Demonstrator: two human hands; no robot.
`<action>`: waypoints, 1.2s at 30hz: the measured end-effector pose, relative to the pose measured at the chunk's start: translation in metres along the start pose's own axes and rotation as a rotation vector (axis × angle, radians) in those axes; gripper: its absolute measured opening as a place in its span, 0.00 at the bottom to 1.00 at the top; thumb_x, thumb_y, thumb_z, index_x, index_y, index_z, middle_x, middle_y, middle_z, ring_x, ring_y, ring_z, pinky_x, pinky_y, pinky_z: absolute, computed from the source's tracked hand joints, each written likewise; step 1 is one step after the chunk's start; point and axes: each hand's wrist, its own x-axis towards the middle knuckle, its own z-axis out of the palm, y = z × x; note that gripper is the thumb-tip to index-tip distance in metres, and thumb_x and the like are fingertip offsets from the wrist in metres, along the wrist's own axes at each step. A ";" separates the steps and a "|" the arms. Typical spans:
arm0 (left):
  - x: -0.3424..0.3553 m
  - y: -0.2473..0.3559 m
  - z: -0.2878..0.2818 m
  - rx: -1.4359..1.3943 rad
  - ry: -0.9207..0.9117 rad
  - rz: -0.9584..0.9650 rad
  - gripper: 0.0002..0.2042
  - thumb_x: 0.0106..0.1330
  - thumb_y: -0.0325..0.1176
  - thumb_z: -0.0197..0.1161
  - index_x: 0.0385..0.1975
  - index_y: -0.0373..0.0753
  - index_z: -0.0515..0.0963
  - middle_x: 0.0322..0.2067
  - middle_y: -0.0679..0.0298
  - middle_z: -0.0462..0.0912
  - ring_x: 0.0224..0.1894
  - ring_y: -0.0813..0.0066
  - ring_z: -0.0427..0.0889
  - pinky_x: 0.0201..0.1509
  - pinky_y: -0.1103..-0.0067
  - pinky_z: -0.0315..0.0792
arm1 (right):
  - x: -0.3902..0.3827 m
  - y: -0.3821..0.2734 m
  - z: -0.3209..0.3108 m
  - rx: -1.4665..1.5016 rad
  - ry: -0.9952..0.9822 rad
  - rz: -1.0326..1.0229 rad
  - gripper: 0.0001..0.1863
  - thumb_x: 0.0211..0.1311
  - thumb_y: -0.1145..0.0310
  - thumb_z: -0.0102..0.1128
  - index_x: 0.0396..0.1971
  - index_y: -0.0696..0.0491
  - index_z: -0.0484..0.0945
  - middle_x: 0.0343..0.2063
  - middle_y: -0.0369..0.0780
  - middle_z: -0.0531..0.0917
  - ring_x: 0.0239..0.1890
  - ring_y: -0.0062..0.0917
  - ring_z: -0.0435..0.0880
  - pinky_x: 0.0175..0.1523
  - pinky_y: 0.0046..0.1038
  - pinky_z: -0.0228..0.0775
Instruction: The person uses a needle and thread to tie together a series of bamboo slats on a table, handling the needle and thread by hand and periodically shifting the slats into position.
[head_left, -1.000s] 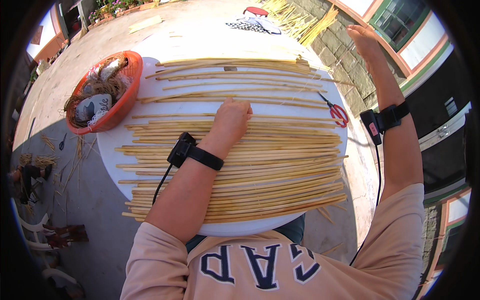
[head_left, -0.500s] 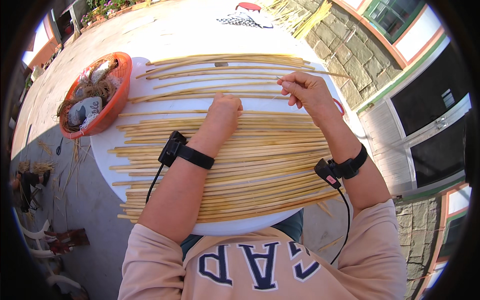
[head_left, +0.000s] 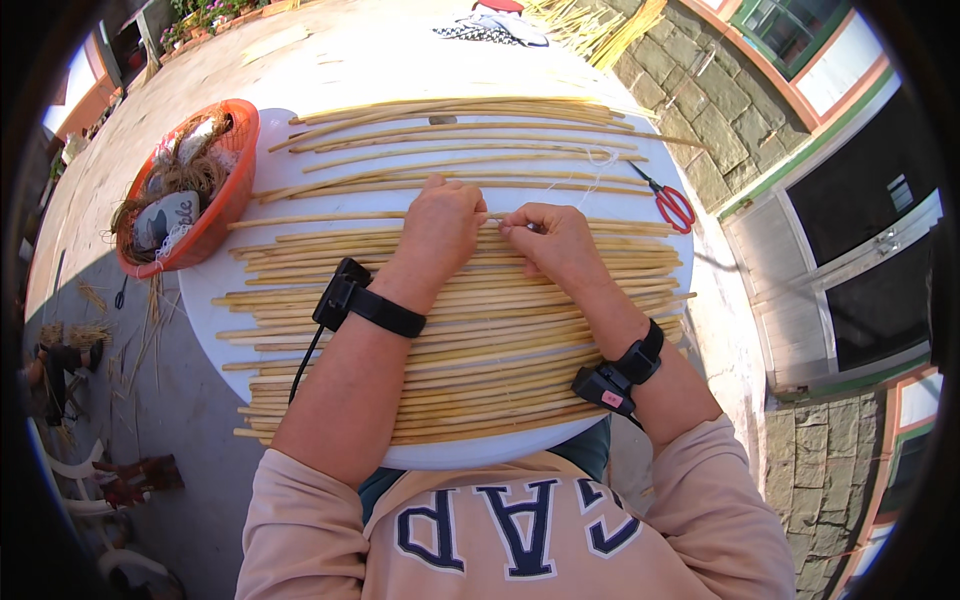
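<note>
Head view: pale stalks [head_left: 500, 320] line a white table [head_left: 450, 456] near stone walling [head_left: 715, 125].

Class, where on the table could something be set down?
At left, the table is bare between the orange basket and the sticks, and narrowly along its near rim. Sticks crowd the middle, around the left hand and right hand.

Stalks [head_left: 520, 345]: dry, woody, smooth, slight sheen. Surface [head_left: 440, 457]: white plastic, smooth, washed out by glare up top. Thread [head_left: 606, 156]: thin, white, soft-looking. Basket [head_left: 236, 190]: orange plastic, slightly glossy; fibre [head_left: 205, 178] in it rough, stringy. Scissors [head_left: 659, 190]: red handles, glossy, plastic-looking; dark metal blades. Shirt [head_left: 310, 520]: matt cloth. Wrist strap [head_left: 392, 313]: black, matt, fabric-looking. Wall [head_left: 725, 135]: rough stone blocks. Ground [head_left: 200, 400]: matt, concrete-like. Window [head_left: 785, 35]: glass, reflective.
</note>
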 end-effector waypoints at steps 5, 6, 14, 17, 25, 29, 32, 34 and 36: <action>0.000 0.000 0.001 0.000 0.003 0.009 0.03 0.53 0.26 0.64 0.25 0.36 0.78 0.28 0.57 0.81 0.38 0.57 0.75 0.42 0.68 0.71 | 0.003 0.007 0.002 0.034 0.010 0.007 0.10 0.55 0.68 0.61 0.30 0.59 0.83 0.15 0.35 0.78 0.14 0.16 0.76 0.18 0.18 0.68; 0.000 0.001 0.001 0.002 0.002 0.011 0.03 0.53 0.26 0.64 0.25 0.36 0.78 0.28 0.57 0.81 0.38 0.57 0.75 0.42 0.68 0.71 | 0.003 0.008 0.001 0.036 -0.001 0.002 0.10 0.55 0.68 0.61 0.30 0.59 0.83 0.15 0.35 0.78 0.14 0.16 0.76 0.18 0.17 0.68; 0.000 0.002 0.000 0.006 -0.002 0.020 0.03 0.53 0.26 0.64 0.25 0.36 0.78 0.28 0.57 0.81 0.37 0.57 0.75 0.42 0.68 0.71 | 0.003 0.008 -0.001 0.040 -0.011 0.019 0.10 0.55 0.68 0.61 0.30 0.59 0.82 0.15 0.35 0.78 0.13 0.16 0.75 0.18 0.17 0.68; 0.000 0.003 -0.001 -0.005 -0.009 0.015 0.03 0.53 0.26 0.64 0.25 0.35 0.78 0.28 0.57 0.80 0.37 0.57 0.75 0.42 0.68 0.71 | 0.003 0.008 -0.001 0.040 -0.015 0.029 0.10 0.55 0.68 0.61 0.30 0.60 0.82 0.15 0.35 0.78 0.13 0.16 0.75 0.18 0.17 0.68; 0.000 0.004 -0.002 0.009 0.002 0.030 0.04 0.52 0.25 0.65 0.25 0.35 0.77 0.28 0.57 0.80 0.37 0.57 0.75 0.42 0.68 0.71 | 0.004 0.008 -0.001 0.063 -0.017 0.049 0.09 0.55 0.68 0.62 0.30 0.60 0.83 0.16 0.35 0.77 0.13 0.15 0.74 0.17 0.17 0.67; 0.000 0.004 -0.002 0.022 0.004 0.033 0.04 0.51 0.25 0.65 0.25 0.35 0.77 0.28 0.57 0.80 0.37 0.57 0.75 0.42 0.68 0.71 | 0.003 0.008 -0.001 0.066 -0.012 0.060 0.08 0.56 0.69 0.64 0.29 0.60 0.82 0.16 0.34 0.76 0.12 0.13 0.71 0.15 0.15 0.64; -0.001 0.004 -0.002 0.022 0.006 0.037 0.04 0.51 0.25 0.66 0.25 0.35 0.78 0.28 0.57 0.80 0.37 0.57 0.75 0.42 0.68 0.71 | 0.004 0.008 0.000 0.087 -0.005 0.071 0.08 0.56 0.70 0.63 0.29 0.60 0.82 0.15 0.34 0.75 0.12 0.13 0.71 0.15 0.15 0.64; 0.000 0.004 -0.002 0.029 0.010 0.041 0.04 0.50 0.24 0.66 0.24 0.35 0.78 0.28 0.57 0.80 0.37 0.57 0.75 0.42 0.68 0.71 | 0.004 0.007 0.001 0.091 -0.005 0.077 0.08 0.56 0.70 0.63 0.29 0.60 0.82 0.15 0.34 0.75 0.11 0.13 0.71 0.14 0.15 0.63; -0.001 0.004 -0.002 0.026 0.021 0.057 0.04 0.49 0.24 0.66 0.24 0.35 0.78 0.28 0.57 0.80 0.37 0.57 0.75 0.42 0.68 0.71 | 0.004 0.006 0.001 0.103 -0.009 0.091 0.07 0.56 0.70 0.63 0.29 0.60 0.82 0.14 0.34 0.75 0.11 0.14 0.71 0.14 0.16 0.63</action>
